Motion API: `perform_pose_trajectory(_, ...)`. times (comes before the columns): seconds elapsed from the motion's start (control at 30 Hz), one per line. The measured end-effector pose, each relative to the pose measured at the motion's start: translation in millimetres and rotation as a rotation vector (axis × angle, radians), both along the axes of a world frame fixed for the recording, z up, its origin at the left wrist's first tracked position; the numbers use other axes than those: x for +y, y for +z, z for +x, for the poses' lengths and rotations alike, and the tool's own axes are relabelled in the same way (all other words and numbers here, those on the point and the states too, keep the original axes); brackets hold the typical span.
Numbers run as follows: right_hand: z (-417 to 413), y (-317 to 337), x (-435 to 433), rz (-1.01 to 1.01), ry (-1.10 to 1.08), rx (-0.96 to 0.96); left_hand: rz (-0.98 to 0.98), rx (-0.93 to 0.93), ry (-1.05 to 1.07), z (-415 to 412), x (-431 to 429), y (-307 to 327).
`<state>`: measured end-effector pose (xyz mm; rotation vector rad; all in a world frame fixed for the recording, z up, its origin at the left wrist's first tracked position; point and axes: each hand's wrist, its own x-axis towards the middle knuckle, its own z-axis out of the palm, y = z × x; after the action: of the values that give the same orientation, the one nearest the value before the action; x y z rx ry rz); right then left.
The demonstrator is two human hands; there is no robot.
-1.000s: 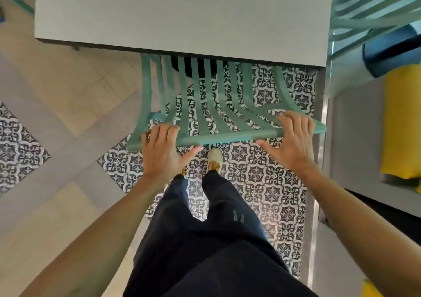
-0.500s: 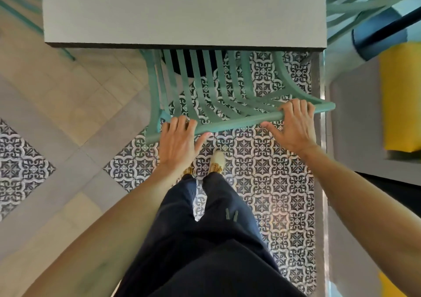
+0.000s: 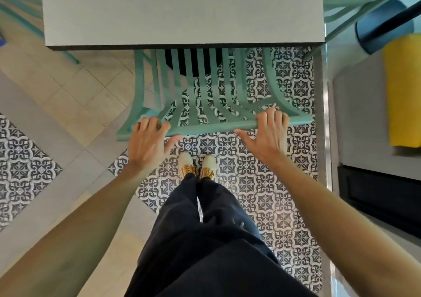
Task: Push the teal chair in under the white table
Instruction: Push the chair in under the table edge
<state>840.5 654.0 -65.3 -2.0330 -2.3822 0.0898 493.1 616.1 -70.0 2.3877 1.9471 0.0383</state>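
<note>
Teal slatted chair (image 3: pixel 205 96) sits with its seat partly under the white rectangular worktop (image 3: pixel 182 12). I see the left hand (image 3: pixel 148 142) and right hand (image 3: pixel 266 135) each curled over the backrest's top rail, thumbs spread.

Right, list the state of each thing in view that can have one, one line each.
teal chair: upright, its far part hidden under the table edge, backrest sticking out.
white table: top bare in the part in view.
left hand: fingers curled over the backrest's top rail.
right hand: fingers curled over the same rail.
shoes: side by side on the patterned tiles.
</note>
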Motion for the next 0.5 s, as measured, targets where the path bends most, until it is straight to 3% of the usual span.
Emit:
perform_pose_trajectory(0.33, 6.6, 2.1, -4.3, 0.023, 0.011, 0.159, 0.059, -0.054, 0.052, -10.9, -2.5, 6.7)
perform_pose_trajectory(0.5, 48.4, 7.9, 8.7, 0.023, -0.043, 0.09, 0.128, -0.044, 0.185, -18.0, -3.8, 10.0)
